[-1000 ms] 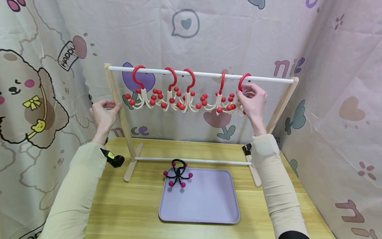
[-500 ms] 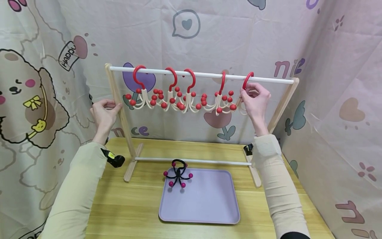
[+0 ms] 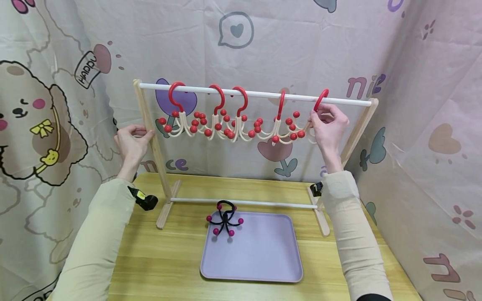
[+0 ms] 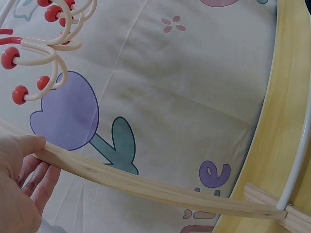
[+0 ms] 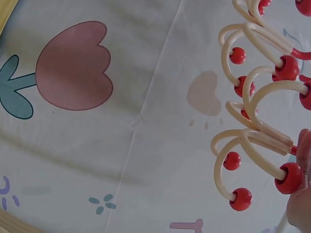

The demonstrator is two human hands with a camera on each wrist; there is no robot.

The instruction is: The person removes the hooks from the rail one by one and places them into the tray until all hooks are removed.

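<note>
Several hanging hooks with red crooks, cream prongs and red ball tips, such as this multi-prong hook (image 3: 237,121), hang from the white top rail (image 3: 260,94) of a wooden rack. My right hand (image 3: 329,125) pinches the rightmost red-and-cream hook (image 3: 321,98) below its crook, which still loops over the rail. In the right wrist view that hand (image 5: 299,199) shows only at the right edge, by the hook's prongs (image 5: 252,141). My left hand (image 3: 132,144) grips the rack's left wooden post (image 3: 155,152) between thumb and fingers, as the left wrist view also shows.
Below the rack a lilac tray (image 3: 260,255) lies on the wooden table (image 3: 162,259). On its back left corner sits a black hook (image 3: 225,218) with magenta ball tips. A lower white bar (image 3: 244,203) joins the rack's feet. Printed curtains (image 3: 241,58) enclose the table.
My right hand has slid the rightmost hook to the right along the rail, widening the gap from its neighbour. The left hand stays on the post.
</note>
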